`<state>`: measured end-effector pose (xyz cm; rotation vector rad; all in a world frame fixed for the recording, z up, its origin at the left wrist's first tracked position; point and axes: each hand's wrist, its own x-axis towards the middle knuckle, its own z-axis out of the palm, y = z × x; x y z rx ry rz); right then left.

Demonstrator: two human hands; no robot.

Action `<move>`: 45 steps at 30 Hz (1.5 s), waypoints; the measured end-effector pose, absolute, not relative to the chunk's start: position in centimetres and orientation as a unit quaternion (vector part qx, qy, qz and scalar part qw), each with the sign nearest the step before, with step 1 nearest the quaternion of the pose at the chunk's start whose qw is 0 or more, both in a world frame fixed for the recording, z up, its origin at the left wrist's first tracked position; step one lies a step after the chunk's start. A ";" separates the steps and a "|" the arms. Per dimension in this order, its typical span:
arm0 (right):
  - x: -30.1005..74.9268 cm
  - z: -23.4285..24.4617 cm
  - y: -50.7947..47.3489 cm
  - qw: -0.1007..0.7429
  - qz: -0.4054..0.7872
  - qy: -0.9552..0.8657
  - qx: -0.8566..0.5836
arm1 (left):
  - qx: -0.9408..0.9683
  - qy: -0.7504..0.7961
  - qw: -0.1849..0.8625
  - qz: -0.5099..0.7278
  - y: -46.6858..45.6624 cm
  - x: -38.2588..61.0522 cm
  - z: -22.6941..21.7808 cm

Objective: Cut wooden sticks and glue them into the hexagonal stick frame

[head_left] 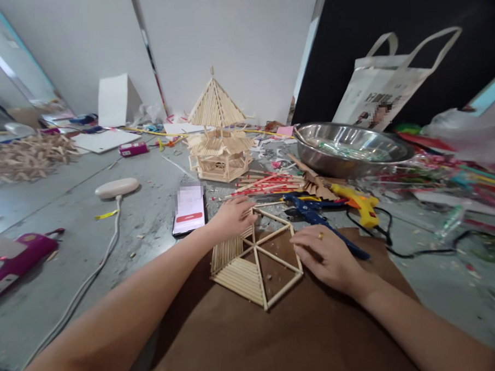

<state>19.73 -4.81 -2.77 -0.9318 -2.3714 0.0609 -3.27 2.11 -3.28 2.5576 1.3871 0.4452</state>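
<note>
A flat hexagonal stick frame [238, 279], made of pale wooden sticks with spokes meeting at the centre, lies on brown paper. Two of its left sections are filled with rows of sticks; the right ones are bare. My left hand [232, 216] rests over the upper left section, fingers stretched out and touching the frame near its top. Whether a small stick sits under those fingertips is hidden. On the opposite side my right hand [326, 253], with a ring on one finger, curls its fingers against the frame's right edge. Brown paper [221, 340] spreads beneath the work.
Behind stands a stick pagoda model [218, 137]. A phone [190, 210] lies left of the frame. Blue pliers-like tool [314, 212], yellow glue gun [365, 205], red-wrapped sticks [267, 183] and a steel basin [352, 148] sit to the right. A white cable [110, 240] crosses the left.
</note>
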 end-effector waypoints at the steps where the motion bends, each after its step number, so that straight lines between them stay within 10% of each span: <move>1: 20.0 -2.8 -4.6 0.298 0.012 -0.880 -0.370 | 0.860 0.474 0.090 0.166 2.3 -3.4 -3.3; 45: 20.0 -3.6 -4.1 0.281 -0.003 -0.884 -0.375 | 0.851 0.523 0.055 0.009 6.9 -1.4 -1.1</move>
